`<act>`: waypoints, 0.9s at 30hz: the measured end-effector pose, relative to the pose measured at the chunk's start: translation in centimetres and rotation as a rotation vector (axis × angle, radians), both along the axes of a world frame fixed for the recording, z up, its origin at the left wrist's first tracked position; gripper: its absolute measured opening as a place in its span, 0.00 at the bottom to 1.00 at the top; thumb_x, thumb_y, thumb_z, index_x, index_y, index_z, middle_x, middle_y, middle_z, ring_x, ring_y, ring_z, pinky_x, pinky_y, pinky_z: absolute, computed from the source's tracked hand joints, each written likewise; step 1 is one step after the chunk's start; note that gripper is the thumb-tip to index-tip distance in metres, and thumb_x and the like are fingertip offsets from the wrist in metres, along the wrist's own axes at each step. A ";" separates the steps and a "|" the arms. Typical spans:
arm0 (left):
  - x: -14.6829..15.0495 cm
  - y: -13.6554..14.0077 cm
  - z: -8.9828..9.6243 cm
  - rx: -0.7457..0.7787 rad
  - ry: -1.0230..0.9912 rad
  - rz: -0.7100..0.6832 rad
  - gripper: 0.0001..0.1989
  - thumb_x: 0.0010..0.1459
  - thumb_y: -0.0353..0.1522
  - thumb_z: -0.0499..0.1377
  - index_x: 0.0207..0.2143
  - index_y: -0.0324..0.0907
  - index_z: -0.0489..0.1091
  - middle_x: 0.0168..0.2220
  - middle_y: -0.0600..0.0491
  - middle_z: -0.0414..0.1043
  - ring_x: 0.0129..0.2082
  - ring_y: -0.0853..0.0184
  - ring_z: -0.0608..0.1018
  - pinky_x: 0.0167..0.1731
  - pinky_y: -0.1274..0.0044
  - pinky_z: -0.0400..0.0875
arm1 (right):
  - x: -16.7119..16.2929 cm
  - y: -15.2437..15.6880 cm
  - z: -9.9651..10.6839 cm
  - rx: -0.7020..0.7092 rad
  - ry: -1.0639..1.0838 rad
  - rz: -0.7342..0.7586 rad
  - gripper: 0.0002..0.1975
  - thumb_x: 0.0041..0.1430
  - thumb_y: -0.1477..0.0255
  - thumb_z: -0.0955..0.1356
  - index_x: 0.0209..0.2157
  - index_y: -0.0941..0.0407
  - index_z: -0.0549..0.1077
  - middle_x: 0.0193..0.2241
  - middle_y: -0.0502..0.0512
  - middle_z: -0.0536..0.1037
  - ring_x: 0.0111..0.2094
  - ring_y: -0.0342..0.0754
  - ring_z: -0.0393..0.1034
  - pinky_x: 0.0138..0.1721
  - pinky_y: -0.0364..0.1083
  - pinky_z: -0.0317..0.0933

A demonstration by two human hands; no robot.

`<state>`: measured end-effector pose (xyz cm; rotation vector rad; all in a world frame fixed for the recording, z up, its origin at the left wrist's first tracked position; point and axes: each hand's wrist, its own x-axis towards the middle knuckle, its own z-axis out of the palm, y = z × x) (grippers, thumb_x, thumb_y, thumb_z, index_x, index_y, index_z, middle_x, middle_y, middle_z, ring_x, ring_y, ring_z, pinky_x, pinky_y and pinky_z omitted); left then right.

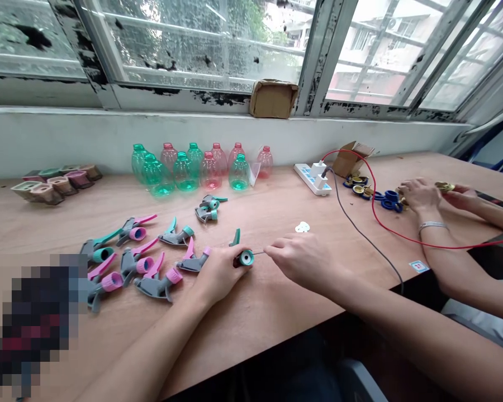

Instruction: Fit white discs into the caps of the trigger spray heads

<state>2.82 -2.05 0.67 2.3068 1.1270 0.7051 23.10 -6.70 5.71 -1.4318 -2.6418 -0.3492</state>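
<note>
My left hand (224, 268) is closed around a teal-and-grey spray trigger head (246, 257), its open collar turned towards me and its teal lever sticking up. My right hand (295, 254) is pinched on a thin grey rod (258, 253), whose far end reaches the collar's edge; whether it touches is unclear. To the left of my left hand lie several grey spray heads with pink parts, one (159, 285) near my forearm. Others have teal parts, such as the spray head (176, 235) behind. Two more teal spray heads (207, 209) lie further back.
Green bottles (186, 173) and pink bottles (210, 172) stand along the wall. A power strip (312, 178) has red and black cables crossing the right side. White round pieces (302, 226) lie beyond my right hand. At right, another person's hands (421, 195) handle gold-coloured parts.
</note>
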 end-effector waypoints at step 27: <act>0.1 -0.2 0.0 0.007 0.009 -0.176 0.15 0.51 0.21 0.56 0.39 0.43 0.74 0.30 0.56 0.76 0.28 0.69 0.74 0.29 0.80 0.62 | 2.5 0.4 -4.1 -0.201 0.488 -0.012 0.13 0.64 0.71 0.62 0.35 0.55 0.79 0.20 0.50 0.75 0.20 0.39 0.59 0.25 0.42 0.45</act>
